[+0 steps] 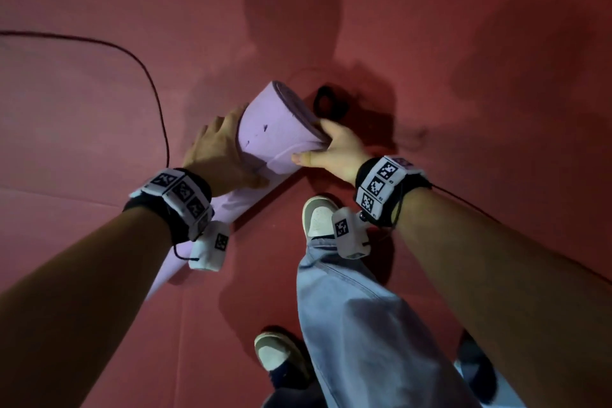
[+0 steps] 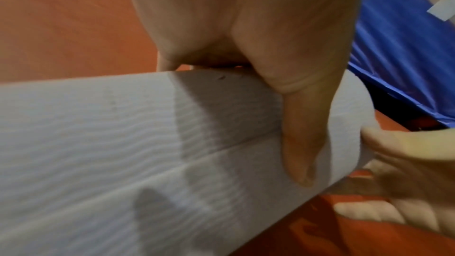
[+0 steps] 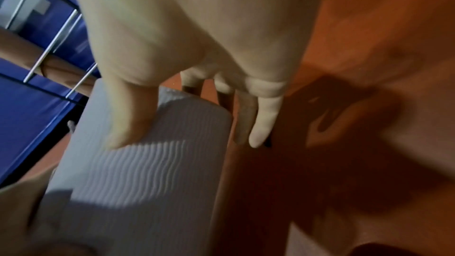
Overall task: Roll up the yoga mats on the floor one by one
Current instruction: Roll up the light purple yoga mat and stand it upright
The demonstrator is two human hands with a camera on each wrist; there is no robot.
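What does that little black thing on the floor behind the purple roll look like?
Find the red floor, then the rolled lilac yoga mat held by both hands. Just past its far end lies a small black loop in shadow. It is the only dark, ring-shaped thing beside the mat.

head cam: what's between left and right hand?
The rolled purple yoga mat, gripped by the left hand and right hand from either side; clearest in the head view.

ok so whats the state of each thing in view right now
purple foam yoga mat: rolled into a tube, one end raised off the floor
left hand: grips the roll's side
right hand: grips the roll's raised end, thumb on its outer layer
black strap loop: lying loose on the red floor
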